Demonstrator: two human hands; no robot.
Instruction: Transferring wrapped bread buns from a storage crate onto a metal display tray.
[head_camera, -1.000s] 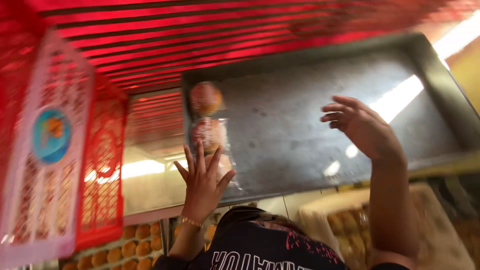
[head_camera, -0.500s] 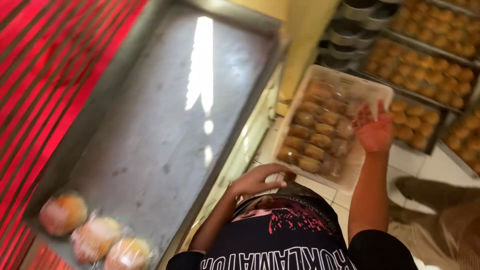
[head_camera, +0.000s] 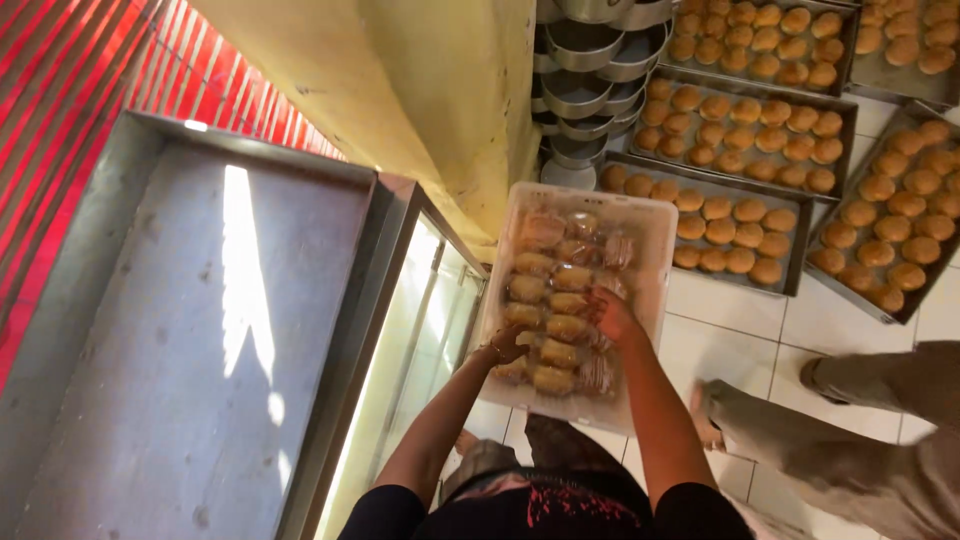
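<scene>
A tiled floor (head_camera: 720, 310) runs under everything here, with metal trays of bare buns (head_camera: 740, 235) laid out on it beyond the white crate (head_camera: 655, 225), and a stack of round tins (head_camera: 585, 60) at the crate's far-left corner. Left of the crate stands a glass case (head_camera: 420, 330) topped by a large grey tray (head_camera: 200, 330); a yellow wall (head_camera: 440, 90) rises behind. Another person's legs (head_camera: 850, 440) stand right of the crate.

The step in hand looks like picking wrapped buns (head_camera: 560, 300) out of the crate. The left hand (head_camera: 508, 345) curls around a bun at the crate's near-left edge. The right hand (head_camera: 612, 315) presses down among the buns mid-crate (whether its fingers have closed on one, I cannot tell). A clean lift calls for gripping the wrappers without squashing the bread.
</scene>
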